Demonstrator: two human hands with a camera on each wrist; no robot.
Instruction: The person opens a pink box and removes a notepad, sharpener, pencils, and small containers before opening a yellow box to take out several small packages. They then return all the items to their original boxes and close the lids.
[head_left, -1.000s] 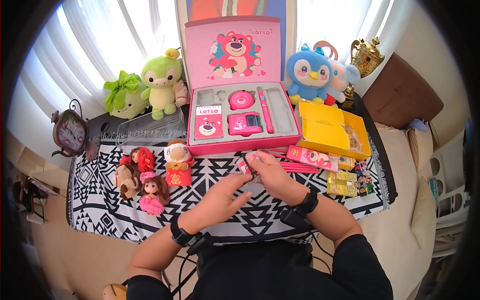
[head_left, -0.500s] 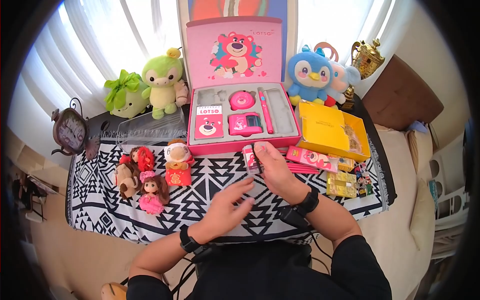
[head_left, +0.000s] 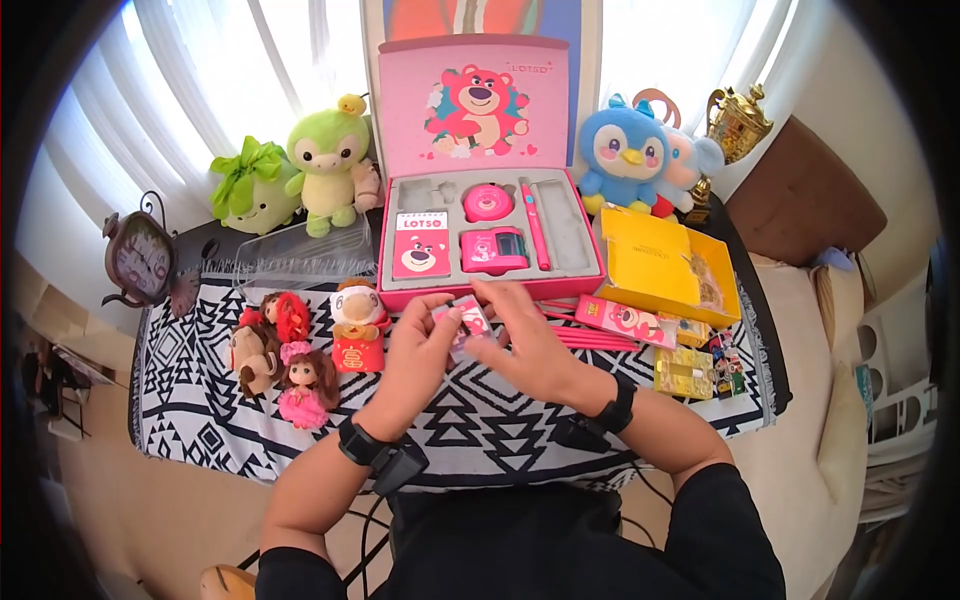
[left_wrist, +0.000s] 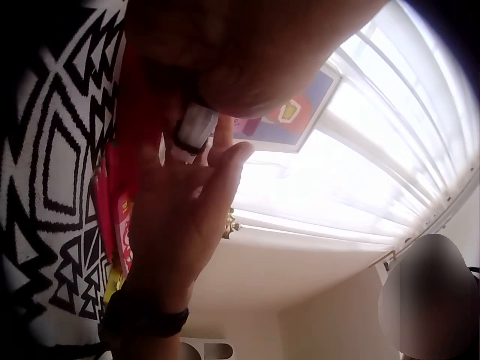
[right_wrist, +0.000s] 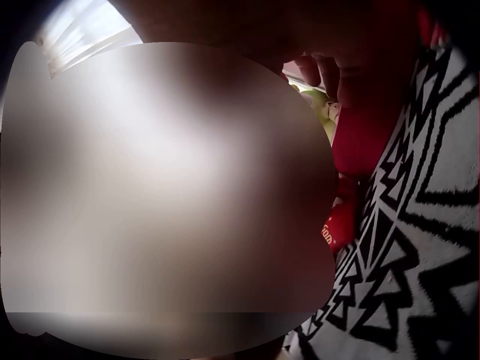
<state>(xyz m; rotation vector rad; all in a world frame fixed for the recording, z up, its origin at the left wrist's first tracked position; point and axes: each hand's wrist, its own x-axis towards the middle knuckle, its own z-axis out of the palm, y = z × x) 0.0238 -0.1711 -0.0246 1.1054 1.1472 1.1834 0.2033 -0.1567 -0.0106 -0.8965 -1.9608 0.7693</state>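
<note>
In the head view, my left hand pinches a small clear case with a pink and white print in front of the pink box. My right hand is close on its other side, fingers loosely extended; whether they touch the case cannot be told. In the left wrist view, the case shows pale with a dark edge, beneath the dark shape of my left hand, with my right hand below it. Most of the right wrist view is blurred.
The pink box stands open behind the hands. Pink sticks, a pink carton and a yellow box lie to the right. Dolls and a plush with a red packet are on the left.
The case has passed from my right hand to my left and moved slightly left. My left hand has come up to it, and my right hand's fingers have loosened and extended.
</note>
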